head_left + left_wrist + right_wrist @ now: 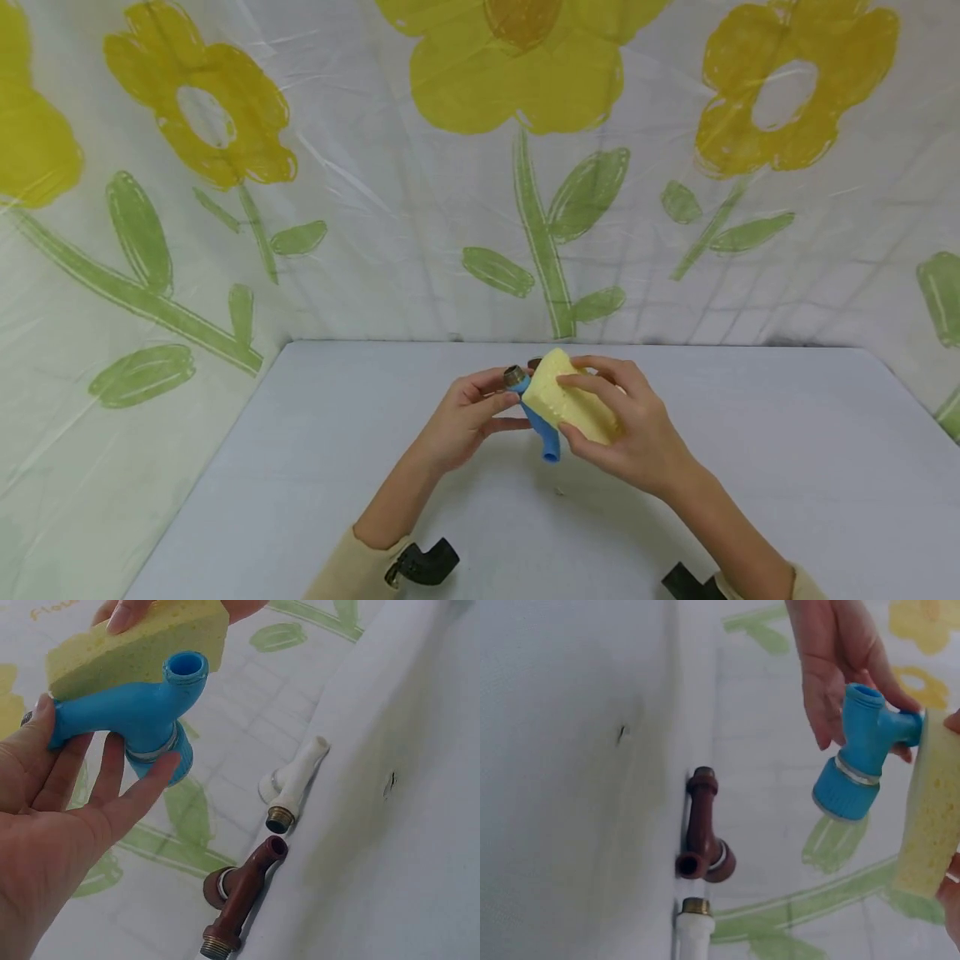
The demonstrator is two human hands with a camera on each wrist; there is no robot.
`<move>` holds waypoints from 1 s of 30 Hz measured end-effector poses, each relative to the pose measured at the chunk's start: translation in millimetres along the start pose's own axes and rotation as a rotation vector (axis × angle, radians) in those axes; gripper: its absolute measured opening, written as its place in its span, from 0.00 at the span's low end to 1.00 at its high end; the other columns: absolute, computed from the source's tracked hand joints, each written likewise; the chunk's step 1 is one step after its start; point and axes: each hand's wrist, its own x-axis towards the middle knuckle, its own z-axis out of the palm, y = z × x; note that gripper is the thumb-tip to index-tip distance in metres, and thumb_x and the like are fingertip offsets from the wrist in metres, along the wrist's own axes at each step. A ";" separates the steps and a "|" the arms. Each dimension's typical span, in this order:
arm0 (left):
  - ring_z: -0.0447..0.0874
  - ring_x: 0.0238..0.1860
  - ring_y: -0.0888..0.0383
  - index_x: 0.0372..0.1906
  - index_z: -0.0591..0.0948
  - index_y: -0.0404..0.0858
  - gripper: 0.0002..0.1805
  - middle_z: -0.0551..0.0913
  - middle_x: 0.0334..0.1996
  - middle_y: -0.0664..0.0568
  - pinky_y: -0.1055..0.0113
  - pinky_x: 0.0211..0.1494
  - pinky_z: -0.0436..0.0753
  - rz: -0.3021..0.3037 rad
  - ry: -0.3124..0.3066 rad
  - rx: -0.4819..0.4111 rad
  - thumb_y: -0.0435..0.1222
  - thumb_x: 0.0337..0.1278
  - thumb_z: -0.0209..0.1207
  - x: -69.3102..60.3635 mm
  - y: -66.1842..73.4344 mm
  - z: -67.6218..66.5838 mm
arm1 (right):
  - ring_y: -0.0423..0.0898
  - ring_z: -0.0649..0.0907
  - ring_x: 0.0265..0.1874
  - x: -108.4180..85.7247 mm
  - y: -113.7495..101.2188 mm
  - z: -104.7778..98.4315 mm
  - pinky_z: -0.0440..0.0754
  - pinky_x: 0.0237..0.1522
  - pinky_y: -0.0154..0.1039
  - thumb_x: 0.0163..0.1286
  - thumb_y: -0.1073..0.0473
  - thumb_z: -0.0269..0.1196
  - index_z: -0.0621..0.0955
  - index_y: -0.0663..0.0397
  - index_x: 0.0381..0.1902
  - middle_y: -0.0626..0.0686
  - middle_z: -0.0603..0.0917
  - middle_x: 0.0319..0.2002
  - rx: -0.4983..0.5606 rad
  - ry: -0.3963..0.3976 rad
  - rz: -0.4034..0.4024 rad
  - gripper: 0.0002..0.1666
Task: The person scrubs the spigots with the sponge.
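Note:
My left hand [467, 423] holds a blue plastic tap [142, 709] above the table, thumb and fingers about its threaded end. The tap has a ribbed knob, a metal-threaded inlet and an open curved spout. In my right hand [641, 429] is a yellow sponge [558, 396], gripped between thumb and fingers. One face of the sponge lies against the blue tap, seen also in the right wrist view, where the sponge [934, 806] covers the tap's end. Part of the tap is hidden behind the sponge in the head view.
A brown tap [244, 900] and a white tap [304, 772] lie on the white table [337, 500], in line with each other. A small dark mark [390, 784] shows on the tabletop. Behind the table hangs a sheet [375, 250] painted with yellow flowers.

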 end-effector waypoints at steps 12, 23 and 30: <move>0.82 0.60 0.60 0.60 0.84 0.56 0.13 0.84 0.57 0.60 0.36 0.62 0.84 -0.028 -0.072 -0.100 0.39 0.79 0.60 0.4 -7.0 1.4 | 0.56 0.80 0.56 0.7 1.3 -0.8 0.74 0.56 0.21 0.75 0.38 0.63 0.87 0.50 0.56 0.58 0.84 0.59 0.029 0.038 0.010 0.26; 0.87 0.54 0.57 0.61 0.84 0.57 0.16 0.86 0.55 0.59 0.43 0.60 0.87 -0.092 -0.165 -0.151 0.50 0.72 0.65 -2.3 -12.6 3.4 | 0.57 0.80 0.56 1.9 0.0 -1.8 0.73 0.59 0.22 0.75 0.37 0.62 0.86 0.52 0.57 0.60 0.83 0.59 0.038 0.062 -0.002 0.28; 0.86 0.56 0.57 0.56 0.87 0.57 0.15 0.88 0.52 0.61 0.31 0.63 0.81 -0.110 -0.139 -0.237 0.51 0.68 0.68 -1.2 -21.3 6.3 | 0.55 0.79 0.57 -0.1 -5.6 -1.8 0.75 0.58 0.21 0.76 0.35 0.60 0.87 0.51 0.55 0.60 0.83 0.59 0.036 0.032 0.035 0.29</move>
